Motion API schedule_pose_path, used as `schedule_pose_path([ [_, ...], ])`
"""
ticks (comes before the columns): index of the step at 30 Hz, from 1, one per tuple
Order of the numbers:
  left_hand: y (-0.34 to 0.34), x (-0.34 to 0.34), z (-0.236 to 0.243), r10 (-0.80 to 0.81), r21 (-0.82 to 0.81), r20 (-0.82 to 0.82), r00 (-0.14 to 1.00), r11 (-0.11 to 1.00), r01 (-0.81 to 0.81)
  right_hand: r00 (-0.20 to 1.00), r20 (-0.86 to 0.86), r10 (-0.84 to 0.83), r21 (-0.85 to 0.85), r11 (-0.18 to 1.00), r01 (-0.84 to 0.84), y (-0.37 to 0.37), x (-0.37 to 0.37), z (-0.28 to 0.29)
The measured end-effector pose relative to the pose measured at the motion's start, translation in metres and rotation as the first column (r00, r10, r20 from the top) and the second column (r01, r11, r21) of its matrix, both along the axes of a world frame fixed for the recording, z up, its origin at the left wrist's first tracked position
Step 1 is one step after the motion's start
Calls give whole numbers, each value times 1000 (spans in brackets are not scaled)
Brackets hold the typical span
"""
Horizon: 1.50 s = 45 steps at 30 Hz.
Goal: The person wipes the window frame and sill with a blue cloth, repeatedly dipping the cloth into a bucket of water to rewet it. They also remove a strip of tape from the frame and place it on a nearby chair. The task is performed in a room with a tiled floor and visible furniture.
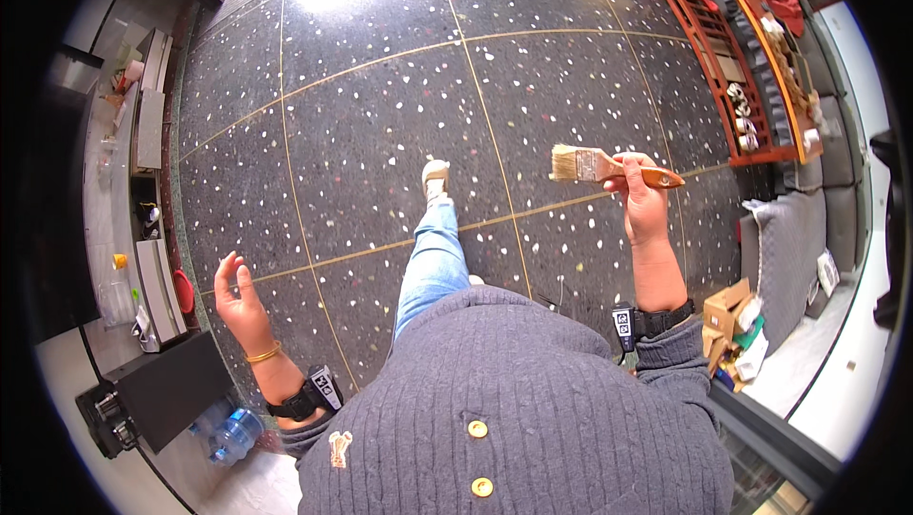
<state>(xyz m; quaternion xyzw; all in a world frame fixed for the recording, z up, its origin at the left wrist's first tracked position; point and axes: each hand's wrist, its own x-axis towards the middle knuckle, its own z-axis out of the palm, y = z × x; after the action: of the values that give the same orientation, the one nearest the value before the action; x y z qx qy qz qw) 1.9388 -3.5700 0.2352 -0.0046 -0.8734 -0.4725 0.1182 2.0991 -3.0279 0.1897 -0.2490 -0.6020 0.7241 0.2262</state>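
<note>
My right hand (pixel 644 203) grips a paintbrush (pixel 594 164) by its orange-brown wooden handle, thumb laid across it. The flat pale bristles point left and the metal band looks worn. Brush and hand are held above the dark speckled floor (pixel 380 125). Out to the left, my left hand (pixel 241 301) hangs in the air with its fingers loosely curled and apart, holding nothing. A yellow bangle circles that wrist, and a black strap with a small device sits on each forearm.
A wooden-framed bench or table (pixel 737 58) with things on it stands at the far right, beside a grey sofa (pixel 842 144). A cardboard box (pixel 728 310) with clutter lies near right. Left are a low cabinet (pixel 152 125), a black box (pixel 171 389) and blue water jugs (pixel 236 434).
</note>
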Motion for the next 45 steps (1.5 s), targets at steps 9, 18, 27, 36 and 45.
schedule_pose_path([
  [9,157,-321,-13,-76,-118,-185,980,991,55,886,332,-322,-284,862,420,129,-166,-24],
  [18,481,-597,-14,-494,-59,-156,855,869,491,745,356,-564,-240,715,657,240,-275,-68],
  [27,656,-780,-19,-781,-134,172,600,585,800,844,342,-413,-78,882,464,481,-544,-76],
  [36,774,-972,-89,-490,33,147,859,871,490,920,367,-139,194,978,70,691,-823,-72],
  [45,1144,-1233,-55,-634,-224,181,752,718,659,753,532,-387,94,911,402,865,-879,-80],
])
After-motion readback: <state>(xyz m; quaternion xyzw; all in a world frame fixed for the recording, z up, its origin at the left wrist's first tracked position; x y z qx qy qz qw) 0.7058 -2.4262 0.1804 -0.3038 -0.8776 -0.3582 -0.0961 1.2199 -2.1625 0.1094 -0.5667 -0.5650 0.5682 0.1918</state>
